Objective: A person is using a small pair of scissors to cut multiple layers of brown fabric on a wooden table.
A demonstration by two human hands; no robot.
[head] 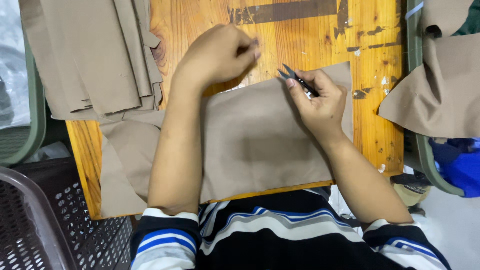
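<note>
A tan fabric piece (250, 140) lies flat across a worn wooden table (380, 125) in front of me. My right hand (320, 102) is closed around a small pair of black thread snips (295, 78), whose blades point up-left at the cloth's far edge. My left hand (217, 55) hovers just beyond that edge, fingers pinched together near the snips' tips; anything between the fingertips is too small to make out.
A stack of tan fabric pieces (95, 55) covers the table's back left corner. More tan cloth (440, 85) hangs over a green chair at the right, with blue material (460, 162) below it. A dark perforated plastic basket (45, 220) stands at the lower left.
</note>
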